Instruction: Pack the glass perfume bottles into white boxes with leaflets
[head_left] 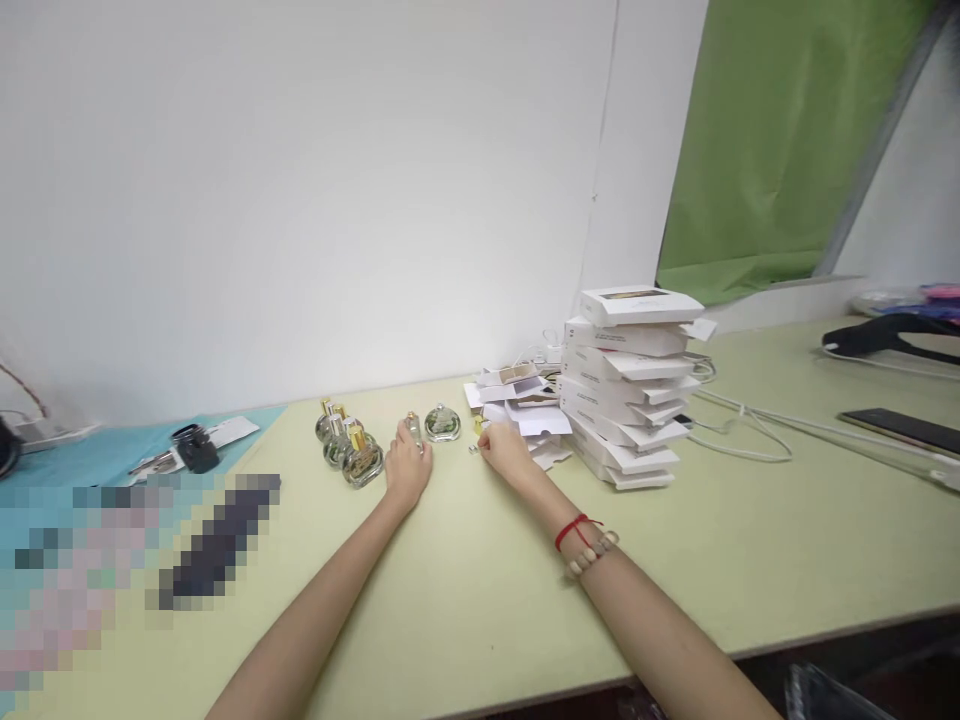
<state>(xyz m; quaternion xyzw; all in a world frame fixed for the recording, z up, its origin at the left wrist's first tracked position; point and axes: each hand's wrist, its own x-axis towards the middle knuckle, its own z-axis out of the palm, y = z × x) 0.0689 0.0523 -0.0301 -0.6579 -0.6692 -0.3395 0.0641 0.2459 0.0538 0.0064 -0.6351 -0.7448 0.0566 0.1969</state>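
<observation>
My left hand [409, 466] is closed around a small glass perfume bottle [414, 430] that rests on the table. Just right of it another round glass bottle [442, 423] stands without a gold cap. My right hand [507, 452] reaches to the table beside a few small gold and silver pieces [477, 426]. Its fingertips are pinched together, and whatever they hold is too small to make out. To the left of my left hand, several glass bottles with gold tops [363, 460] stand in a cluster.
Stacked white boxes [630, 400] rise to the right, with opened white cartons [536, 415] beside them. White cables [757, 420] and a dark phone [904, 432] lie farther right. A black jar [195, 448] stands on a blue mat [97, 465] at the left.
</observation>
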